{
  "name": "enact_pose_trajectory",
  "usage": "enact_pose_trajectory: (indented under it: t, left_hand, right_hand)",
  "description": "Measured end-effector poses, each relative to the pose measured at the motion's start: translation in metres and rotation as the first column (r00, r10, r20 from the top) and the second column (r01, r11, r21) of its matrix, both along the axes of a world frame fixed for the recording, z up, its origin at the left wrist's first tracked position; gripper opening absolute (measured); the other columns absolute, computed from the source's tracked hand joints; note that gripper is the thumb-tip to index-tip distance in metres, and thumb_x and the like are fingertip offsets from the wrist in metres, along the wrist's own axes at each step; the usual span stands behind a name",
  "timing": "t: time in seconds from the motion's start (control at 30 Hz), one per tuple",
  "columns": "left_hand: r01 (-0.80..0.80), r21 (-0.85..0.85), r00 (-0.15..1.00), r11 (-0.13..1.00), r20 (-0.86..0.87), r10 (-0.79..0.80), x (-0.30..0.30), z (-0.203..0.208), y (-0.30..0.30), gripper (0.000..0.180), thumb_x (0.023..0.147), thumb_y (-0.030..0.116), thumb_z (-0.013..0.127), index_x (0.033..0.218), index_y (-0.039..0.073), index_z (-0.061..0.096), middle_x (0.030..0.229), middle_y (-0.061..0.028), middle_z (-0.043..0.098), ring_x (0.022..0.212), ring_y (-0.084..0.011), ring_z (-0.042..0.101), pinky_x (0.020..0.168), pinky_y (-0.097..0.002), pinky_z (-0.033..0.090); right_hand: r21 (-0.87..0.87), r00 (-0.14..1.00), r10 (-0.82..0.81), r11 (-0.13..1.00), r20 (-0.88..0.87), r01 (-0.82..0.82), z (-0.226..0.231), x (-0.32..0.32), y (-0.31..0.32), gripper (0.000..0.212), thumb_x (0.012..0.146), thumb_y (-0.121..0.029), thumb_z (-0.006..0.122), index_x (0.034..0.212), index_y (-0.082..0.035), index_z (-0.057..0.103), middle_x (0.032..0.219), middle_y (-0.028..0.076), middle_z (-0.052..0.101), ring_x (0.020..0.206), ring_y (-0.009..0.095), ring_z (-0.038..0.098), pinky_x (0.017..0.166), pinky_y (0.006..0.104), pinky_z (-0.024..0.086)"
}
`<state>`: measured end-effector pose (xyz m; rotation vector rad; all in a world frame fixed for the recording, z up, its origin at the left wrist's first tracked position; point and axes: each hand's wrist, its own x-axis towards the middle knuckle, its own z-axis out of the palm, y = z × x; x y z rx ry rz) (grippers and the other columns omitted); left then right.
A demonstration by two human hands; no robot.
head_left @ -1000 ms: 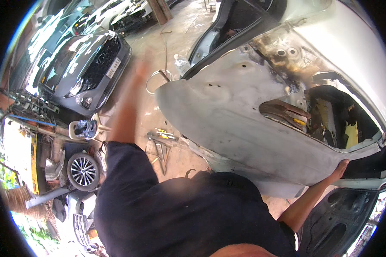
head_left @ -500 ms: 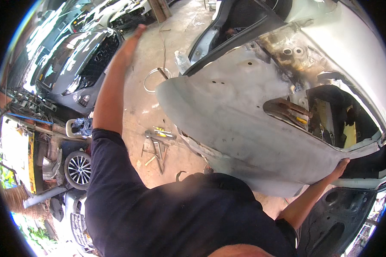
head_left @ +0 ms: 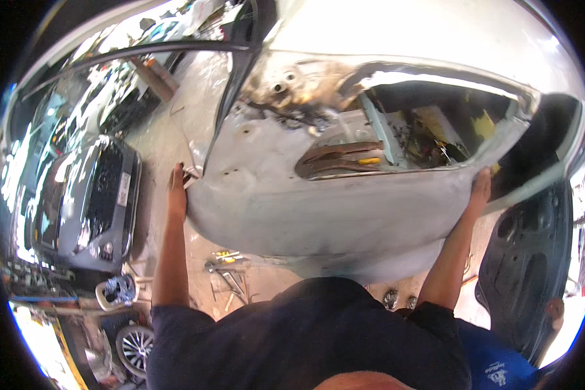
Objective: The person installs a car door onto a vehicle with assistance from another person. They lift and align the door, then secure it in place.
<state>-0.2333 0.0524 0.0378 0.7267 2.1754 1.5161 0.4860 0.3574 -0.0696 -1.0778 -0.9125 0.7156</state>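
A large grey-primed car body panel (head_left: 331, 214) stretches in front of me, against a white car body (head_left: 396, 29). Its upper part has a window-like opening and a scorched, bare-metal patch. At the panel's left end is my left hand (head_left: 177, 179), closed on the edge, fingers partly hidden. My right hand (head_left: 481, 185) grips the right edge, below the corner of the opening. Inside the opening lies a tool with a yellow part (head_left: 369, 160), its kind unclear.
A dark car (head_left: 91, 201) stands at left. Tools (head_left: 231, 276) lie on the floor near the panel's lower edge, a wheel (head_left: 135, 350) at lower left. At right, a co-worker in a blue shirt (head_left: 500, 361) has a hand (head_left: 554, 308) by an open black door (head_left: 530, 253).
My left hand has come from its outstretched place to the panel's left edge. My view has turned, and the panel now lies more level. A co-worker in blue has come into view.
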Motion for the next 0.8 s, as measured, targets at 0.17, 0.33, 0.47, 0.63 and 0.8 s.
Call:
enact_pose_trajectory:
  t: [0.17, 0.33, 0.47, 0.63, 0.8]
  left_hand:
    - [0.185, 0.100, 0.580, 0.978, -0.815, -0.026, 0.144, 0.032, -0.003, 0.072, 0.101, 0.037, 0.070, 0.155, -0.006, 0.048, 0.151, -0.0281, 0.057, 0.144, -0.0422, 0.051, 0.122, -0.0490, 0.037]
    - [0.878, -0.065, 0.098, 0.475, -0.945, -0.311, 0.283, 0.066, 0.037, 0.077, 0.085, 0.031, 0.084, 0.146, -0.005, 0.054, 0.143, -0.0297, 0.062, 0.128, -0.0470, 0.063, 0.110, -0.0546, 0.049]
    - [0.821, -0.393, -0.098, 0.414, -0.812, -0.575, 0.393, 0.065, 0.094, 0.091, 0.082, 0.035, 0.089, 0.152, -0.005, 0.048, 0.149, -0.0321, 0.056, 0.134, -0.0512, 0.057, 0.114, -0.0554, 0.047]
    - [0.840, -0.218, 0.078, 0.496, -0.858, -0.509, 0.503, 0.087, 0.210, 0.107, 0.091, 0.040, 0.082, 0.163, -0.010, 0.021, 0.153, -0.0406, 0.047, 0.138, -0.0560, 0.053, 0.116, -0.0565, 0.044]
    - [0.760, -0.187, 0.306, 0.623, -0.743, -0.595, 0.574, 0.100, 0.297, 0.077, 0.105, 0.049, 0.061, 0.144, -0.014, 0.038, 0.115, -0.0425, 0.066, 0.110, -0.0577, 0.067, 0.093, -0.0594, 0.055]
  right_hand:
    - [-0.047, 0.992, -0.118, 0.992, 0.039, 0.120, 0.013, -0.011, 0.000, 0.050, 0.107, -0.047, 0.067, 0.122, 0.001, 0.073, 0.113, 0.004, 0.072, 0.098, 0.014, 0.061, 0.090, 0.0309, 0.051]
    - [0.041, 1.000, -0.002, 0.999, 0.031, 0.001, 0.026, -0.031, -0.009, 0.054, 0.104, -0.043, 0.072, 0.129, 0.005, 0.070, 0.119, 0.010, 0.075, 0.106, 0.019, 0.068, 0.098, 0.0331, 0.052]
    - [-0.008, 0.997, 0.003, 1.000, -0.077, -0.003, 0.048, -0.043, -0.021, 0.054, 0.103, -0.042, 0.072, 0.130, 0.005, 0.069, 0.119, 0.014, 0.076, 0.107, 0.020, 0.069, 0.098, 0.0340, 0.052]
    - [-0.004, 0.982, 0.024, 1.000, -0.185, -0.026, 0.055, -0.049, -0.020, 0.053, 0.101, -0.039, 0.075, 0.128, 0.007, 0.070, 0.113, 0.014, 0.077, 0.102, 0.019, 0.070, 0.094, 0.0328, 0.054]
    - [-0.021, 0.985, 0.005, 1.000, -0.174, -0.008, 0.063, -0.049, -0.021, 0.046, 0.099, -0.035, 0.078, 0.123, 0.004, 0.073, 0.104, 0.010, 0.077, 0.093, 0.014, 0.067, 0.085, 0.0310, 0.054]
